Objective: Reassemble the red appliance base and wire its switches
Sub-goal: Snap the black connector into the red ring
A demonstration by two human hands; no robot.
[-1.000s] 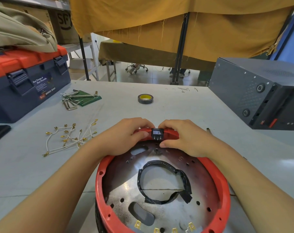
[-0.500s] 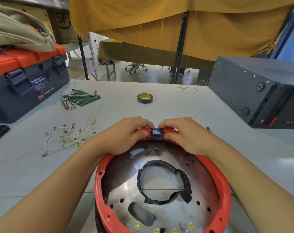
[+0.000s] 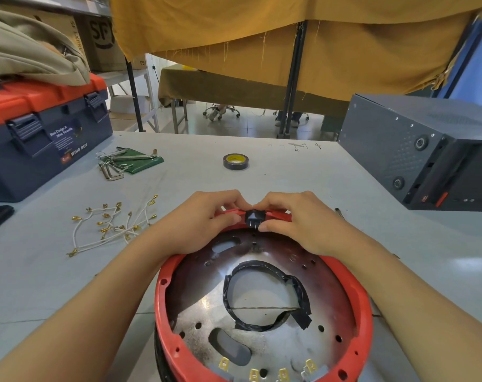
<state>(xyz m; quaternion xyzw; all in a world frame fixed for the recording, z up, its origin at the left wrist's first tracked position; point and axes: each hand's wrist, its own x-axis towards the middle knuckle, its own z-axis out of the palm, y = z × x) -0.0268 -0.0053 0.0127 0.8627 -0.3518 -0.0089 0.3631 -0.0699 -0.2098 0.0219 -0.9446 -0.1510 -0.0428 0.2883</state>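
The red appliance base (image 3: 262, 312) is seen upside down on the grey table (image 3: 289, 172), at the near centre of the scene, with its metal plate (image 3: 201, 307) exposed and a ring of black tape (image 3: 297, 288) laid round the plate's central opening. A small black switch (image 3: 253, 218) is seated in the far rim of the base, with its terminals pointed inward. The rim just left of the switch is gripped by the left hand (image 3: 204, 224), whose fingers are curled over the edge and whose thumb is laid on the inner side. The switch is pinched by the right hand (image 3: 297, 219), fingertips over its far side and thumb pressed under its near side. A bundle of white wires (image 3: 113, 227) with brass terminals is spread on the table to the left of the base, well apart from it. Further off are found a roll of tape (image 3: 235, 161), a set of hex keys (image 3: 121, 164) and a blue toolbox (image 3: 41, 139) at far left. A grey metal case (image 3: 416, 144) is set at the right.
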